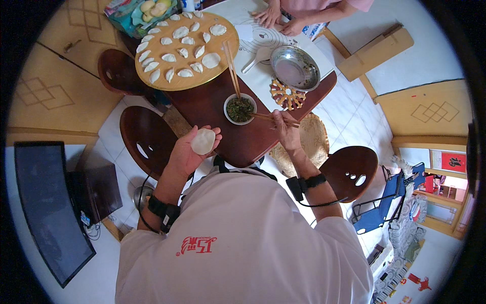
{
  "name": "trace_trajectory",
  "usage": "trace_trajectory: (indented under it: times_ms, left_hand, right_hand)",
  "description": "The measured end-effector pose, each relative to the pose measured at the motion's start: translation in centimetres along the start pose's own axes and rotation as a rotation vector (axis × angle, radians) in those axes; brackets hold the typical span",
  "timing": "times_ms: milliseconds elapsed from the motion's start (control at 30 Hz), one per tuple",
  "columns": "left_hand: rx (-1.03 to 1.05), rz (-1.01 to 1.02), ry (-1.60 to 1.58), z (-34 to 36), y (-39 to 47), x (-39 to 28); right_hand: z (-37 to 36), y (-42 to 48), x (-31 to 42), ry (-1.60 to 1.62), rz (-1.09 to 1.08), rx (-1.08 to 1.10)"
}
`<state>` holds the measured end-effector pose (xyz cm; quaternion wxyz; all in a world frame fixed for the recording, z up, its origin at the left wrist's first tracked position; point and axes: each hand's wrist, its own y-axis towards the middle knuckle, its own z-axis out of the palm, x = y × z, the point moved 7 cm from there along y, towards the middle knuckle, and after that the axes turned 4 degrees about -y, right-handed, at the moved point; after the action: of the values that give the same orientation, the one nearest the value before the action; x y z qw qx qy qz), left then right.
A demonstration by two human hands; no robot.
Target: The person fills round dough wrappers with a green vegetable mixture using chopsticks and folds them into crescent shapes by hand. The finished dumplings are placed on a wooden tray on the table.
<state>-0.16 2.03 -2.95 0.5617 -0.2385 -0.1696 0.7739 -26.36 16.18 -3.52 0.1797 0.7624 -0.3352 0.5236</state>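
A round dough wrapper (pixel 202 141) lies flat on the upturned palm of my left hand (pixel 191 150), fingers spread behind it. My right hand (pixel 286 131) grips a pair of wooden chopsticks (pixel 265 117), whose tips are in the dark green filling (pixel 240 110) of a white bowl (pixel 226 113). A second pair of chopsticks (pixel 231 68) leans in the same bowl. Beyond it, a round wooden board (pixel 224 76) carries several dumplings (pixel 185 73) and a flat wrapper (pixel 211 60) near its right edge.
A metal basin (pixel 295 68) stands near a white spoon (pixel 258 59) and a wooden trivet (pixel 287 95) on the right. Another person's hands (pixel 279 21) rest over a printed mat (pixel 262 38) at the far side. Dark chairs (pixel 146 140) flank the red-brown table (pixel 243 146).
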Motion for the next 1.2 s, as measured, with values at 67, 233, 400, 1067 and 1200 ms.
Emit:
trace_trajectory:
  times_ms: [67,233,400,1067,1200]
  left_hand:
    - [-0.026,0.03,0.004,-0.1,-0.4,-0.1]
    - [-0.043,0.062,0.021,-0.7,-0.5,0.1]
    - [-0.067,0.061,0.027,-0.8,-0.8,0.1]
    - [-0.029,0.016,0.07,-0.7,-0.5,-0.9]
    - [-0.051,0.011,0.082,-0.4,-0.3,-0.9]
  right_hand:
    - [0.4,-0.6,4.1,-0.087,-0.167,0.058]
    - [-1.0,-2.4,10.8,-0.244,-0.302,0.105]
    - [-1.5,-2.4,9.1,-0.241,-0.247,0.073]
    - [0.0,-2.7,-0.7,0.351,0.082,-0.13]
    - [-0.2,-3.0,-1.6,0.372,0.136,-0.164]
